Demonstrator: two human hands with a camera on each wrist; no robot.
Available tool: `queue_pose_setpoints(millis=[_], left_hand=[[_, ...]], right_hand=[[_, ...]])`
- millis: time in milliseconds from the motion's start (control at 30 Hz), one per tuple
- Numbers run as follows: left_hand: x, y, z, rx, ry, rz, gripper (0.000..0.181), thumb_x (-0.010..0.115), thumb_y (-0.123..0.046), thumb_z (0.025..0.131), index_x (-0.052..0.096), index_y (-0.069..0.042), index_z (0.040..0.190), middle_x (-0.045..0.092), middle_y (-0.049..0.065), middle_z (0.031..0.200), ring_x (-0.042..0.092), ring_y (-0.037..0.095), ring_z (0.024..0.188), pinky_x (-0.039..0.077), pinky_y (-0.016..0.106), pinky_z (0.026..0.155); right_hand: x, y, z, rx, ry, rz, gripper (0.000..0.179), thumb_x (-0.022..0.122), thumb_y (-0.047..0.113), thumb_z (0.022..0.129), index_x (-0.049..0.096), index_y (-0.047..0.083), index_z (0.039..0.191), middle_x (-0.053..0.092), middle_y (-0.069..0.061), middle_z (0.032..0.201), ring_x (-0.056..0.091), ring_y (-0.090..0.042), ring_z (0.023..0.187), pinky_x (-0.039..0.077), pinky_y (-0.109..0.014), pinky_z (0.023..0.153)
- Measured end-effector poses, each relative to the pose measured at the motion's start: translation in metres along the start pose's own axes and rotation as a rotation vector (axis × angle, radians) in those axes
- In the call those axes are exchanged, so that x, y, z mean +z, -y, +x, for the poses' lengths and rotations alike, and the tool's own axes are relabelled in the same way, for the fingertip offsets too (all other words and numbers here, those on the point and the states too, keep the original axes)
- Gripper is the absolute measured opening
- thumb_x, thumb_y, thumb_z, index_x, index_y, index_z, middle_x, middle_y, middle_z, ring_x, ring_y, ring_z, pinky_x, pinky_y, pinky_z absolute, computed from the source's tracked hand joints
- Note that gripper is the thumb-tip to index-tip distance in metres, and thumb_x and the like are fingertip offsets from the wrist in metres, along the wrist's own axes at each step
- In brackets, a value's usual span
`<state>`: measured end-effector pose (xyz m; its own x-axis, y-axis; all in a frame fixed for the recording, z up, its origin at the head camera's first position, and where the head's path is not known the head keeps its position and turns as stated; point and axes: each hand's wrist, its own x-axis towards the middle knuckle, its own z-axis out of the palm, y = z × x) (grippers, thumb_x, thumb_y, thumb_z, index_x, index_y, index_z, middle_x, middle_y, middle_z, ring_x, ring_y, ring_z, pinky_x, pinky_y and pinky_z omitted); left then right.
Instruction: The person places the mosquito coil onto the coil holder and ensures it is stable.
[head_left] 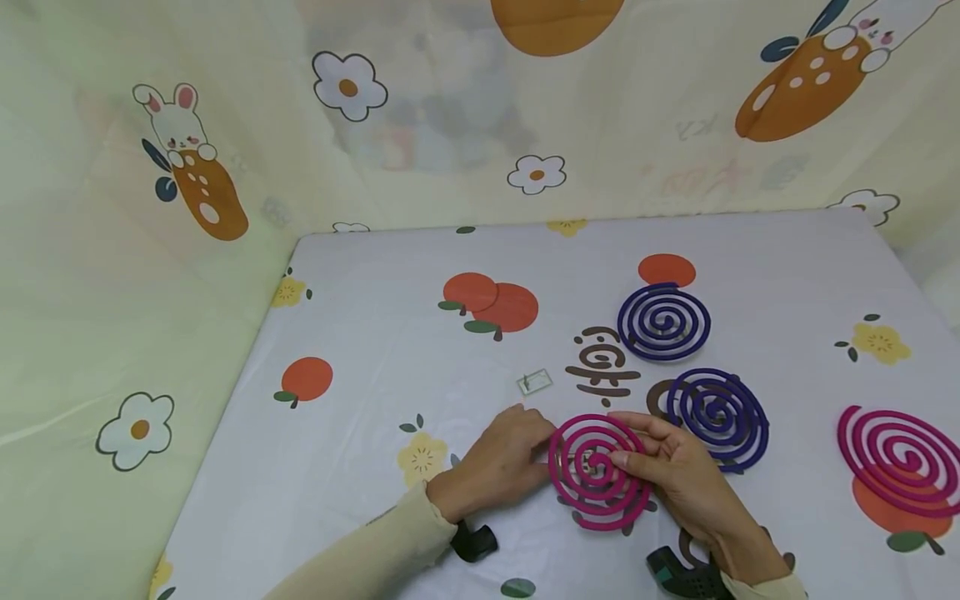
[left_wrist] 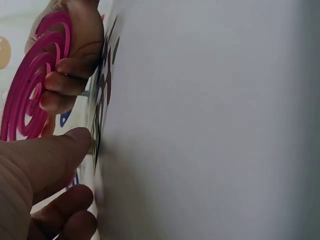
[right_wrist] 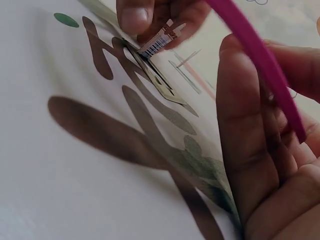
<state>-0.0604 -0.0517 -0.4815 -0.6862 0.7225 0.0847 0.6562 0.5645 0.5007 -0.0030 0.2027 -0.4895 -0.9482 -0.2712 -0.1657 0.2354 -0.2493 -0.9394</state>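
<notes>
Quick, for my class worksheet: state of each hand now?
Left hand: at the metal stand; whether it grips it cannot be told.
Right hand: closed, holding a pink spiral coil.

Pink coil (head_left: pixel 597 461): a flat spiral with gaps between its turns, tilted above the cloth (head_left: pixel 360 333), pinched in my right hand (head_left: pixel 693 479).
Metal stand (right_wrist: pixel 161 82): a thin slotted plate on the cloth, one end at my left hand's (head_left: pixel 501 457) fingertips.
</notes>
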Motion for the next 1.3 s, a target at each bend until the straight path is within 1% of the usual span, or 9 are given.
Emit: queue_pose_setpoints(millis=[67,133,267,467,600,733,1000,1133,1300], left_hand=[[-0.003,0.002,-0.006,0.028,0.017,0.051,0.020,0.080,-0.031,0.093,0.078,-0.017,0.106,0.071,-0.004,0.108,0.059,0.010,0.100,0.048,0.025,0.097],[-0.006,0.003,-0.013,0.062,0.046,0.118,0.022,0.077,-0.035,0.095,0.077,-0.017,0.108,0.068,-0.001,0.120,0.059,0.014,0.112,0.047,0.027,0.102],[-0.012,0.005,-0.026,0.108,0.117,0.207,0.035,0.071,-0.045,0.098,0.074,-0.022,0.124,0.058,0.005,0.145,0.051,0.023,0.136,0.038,0.042,0.118],[-0.015,0.002,-0.036,0.105,0.231,0.287,0.058,0.058,-0.060,0.100,0.057,-0.030,0.151,0.038,0.008,0.165,0.035,0.033,0.152,0.032,0.062,0.119],[-0.014,0.000,-0.039,0.082,0.270,0.310,0.067,0.055,-0.066,0.099,0.049,-0.033,0.157,0.029,0.007,0.171,0.027,0.036,0.157,0.028,0.066,0.119],[-0.013,-0.001,-0.040,0.053,0.309,0.326,0.073,0.053,-0.070,0.098,0.041,-0.035,0.161,0.022,0.006,0.173,0.019,0.036,0.159,0.024,0.067,0.120],[-0.011,-0.007,-0.041,0.002,0.376,0.372,0.080,0.048,-0.074,0.097,0.025,-0.038,0.166,0.013,0.004,0.176,0.009,0.036,0.161,0.019,0.066,0.123],[-0.010,-0.010,-0.042,-0.016,0.395,0.398,0.082,0.044,-0.076,0.097,0.020,-0.039,0.167,0.009,0.003,0.176,0.006,0.035,0.161,0.018,0.066,0.123],[-0.010,-0.012,-0.042,-0.032,0.409,0.413,0.085,0.043,-0.078,0.096,0.018,-0.038,0.167,0.004,0.001,0.177,0.002,0.034,0.162,0.016,0.065,0.124]], right_hand=[[0.001,0.001,0.001,0.012,-0.014,-0.009,0.046,0.065,-0.005,0.098,0.054,0.001,0.143,0.077,-0.011,0.115,0.075,-0.018,0.105,0.061,-0.030,0.087],[0.001,0.001,0.001,0.027,-0.024,-0.015,0.046,0.065,-0.004,0.099,0.054,0.000,0.143,0.077,-0.011,0.114,0.075,-0.018,0.103,0.061,-0.030,0.086],[0.001,0.002,0.003,0.039,-0.023,-0.018,0.046,0.065,-0.002,0.100,0.053,0.000,0.144,0.077,-0.011,0.115,0.076,-0.019,0.103,0.061,-0.032,0.086],[0.002,0.007,0.008,0.075,-0.051,-0.041,0.044,0.068,0.001,0.099,0.051,0.001,0.140,0.078,-0.013,0.112,0.076,-0.019,0.100,0.061,-0.033,0.085],[0.003,0.010,0.012,0.132,-0.094,-0.079,0.043,0.071,0.005,0.098,0.051,0.003,0.136,0.078,-0.013,0.111,0.077,-0.021,0.097,0.062,-0.034,0.084],[0.006,0.011,0.015,0.160,-0.094,-0.100,0.050,0.072,0.008,0.099,0.048,0.000,0.142,0.077,-0.014,0.114,0.077,-0.023,0.099,0.062,-0.037,0.084],[0.010,0.010,0.016,0.130,-0.045,-0.061,0.064,0.072,0.002,0.096,0.039,-0.005,0.150,0.076,-0.013,0.119,0.076,-0.023,0.105,0.061,-0.038,0.086],[0.010,0.007,0.016,0.107,-0.035,-0.051,0.063,0.072,0.000,0.095,0.039,-0.006,0.149,0.076,-0.012,0.119,0.076,-0.024,0.106,0.061,-0.041,0.086],[0.013,0.005,0.017,0.095,-0.050,-0.100,0.060,0.072,0.003,0.097,0.043,-0.007,0.148,0.075,-0.015,0.120,0.076,-0.024,0.103,0.062,-0.041,0.083]])
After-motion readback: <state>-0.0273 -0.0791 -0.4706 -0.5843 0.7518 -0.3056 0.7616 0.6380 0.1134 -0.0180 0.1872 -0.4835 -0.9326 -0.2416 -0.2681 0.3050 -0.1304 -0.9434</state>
